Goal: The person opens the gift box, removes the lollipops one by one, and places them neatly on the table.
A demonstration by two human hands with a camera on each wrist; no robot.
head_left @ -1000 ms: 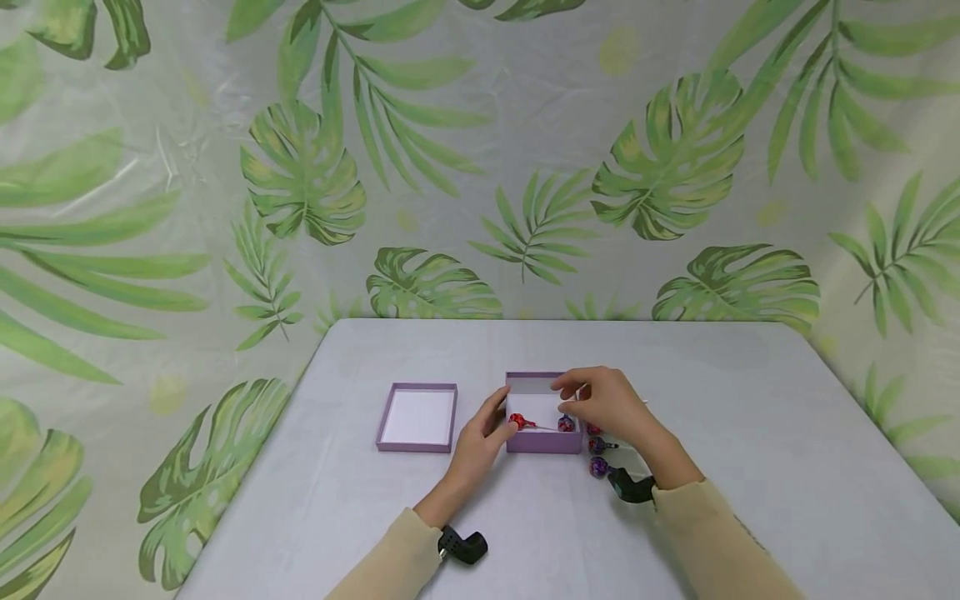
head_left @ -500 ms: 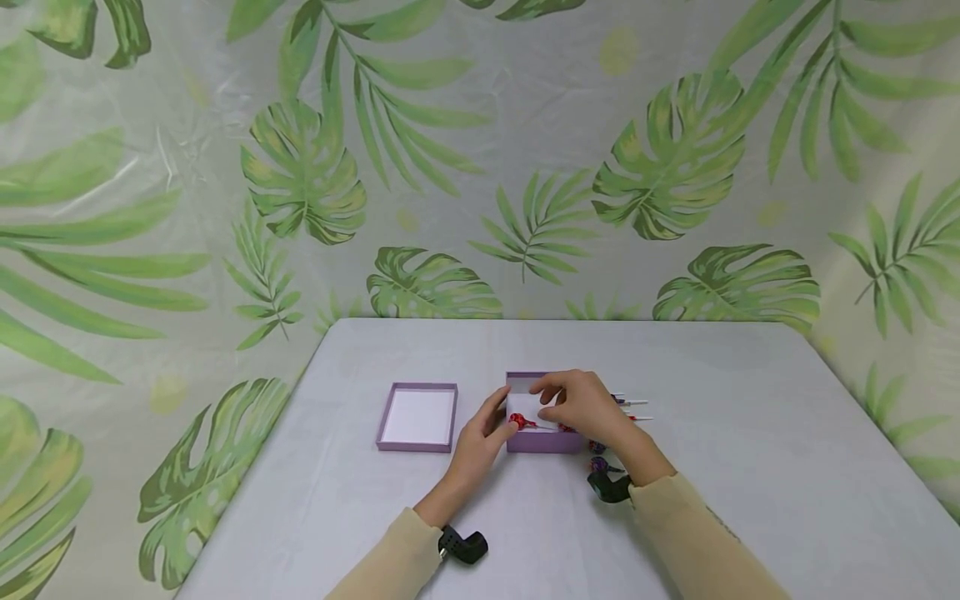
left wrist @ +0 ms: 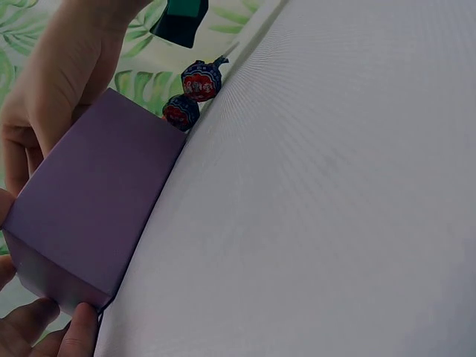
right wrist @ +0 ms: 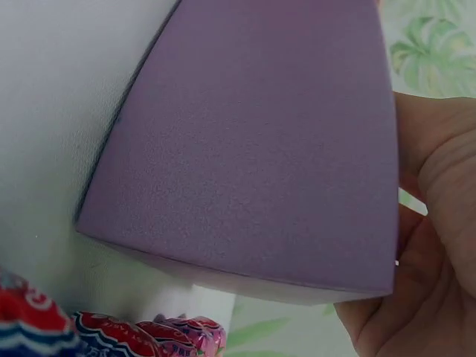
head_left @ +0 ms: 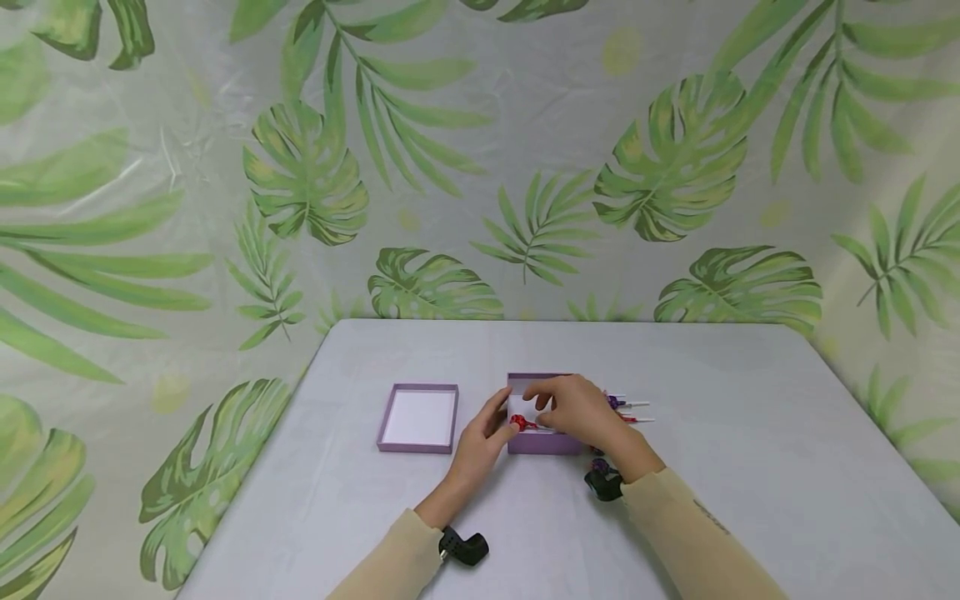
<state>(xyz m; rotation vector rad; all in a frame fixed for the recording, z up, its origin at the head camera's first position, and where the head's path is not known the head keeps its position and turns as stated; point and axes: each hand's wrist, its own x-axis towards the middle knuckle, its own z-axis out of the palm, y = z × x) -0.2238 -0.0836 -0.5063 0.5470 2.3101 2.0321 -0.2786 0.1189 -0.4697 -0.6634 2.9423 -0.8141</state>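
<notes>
A purple open-topped box (head_left: 546,444) has a red-wrapped lollipop (head_left: 519,423) inside at its near left. My left hand (head_left: 475,443) rests against the box's left side, thumb at the near corner. In the left wrist view its fingertips (left wrist: 77,335) press that wall. My right hand (head_left: 581,408) reaches down into the box from the right with bent fingers. I cannot tell whether it pinches a lollipop, as the box wall (right wrist: 260,149) hides its fingertips in the right wrist view.
A shallow purple lid (head_left: 384,417), white inside, lies left of the box. Along the box's right side lie several lollipops (head_left: 613,402) with sticks pointing right, seen closer as red and blue wrapped lollipops (right wrist: 111,335) in the right wrist view.
My right hand has moved left and lower into the box, covering the lollipop that showed beneath it. More lollipop sticks show right of the box. My left hand stays in place.
</notes>
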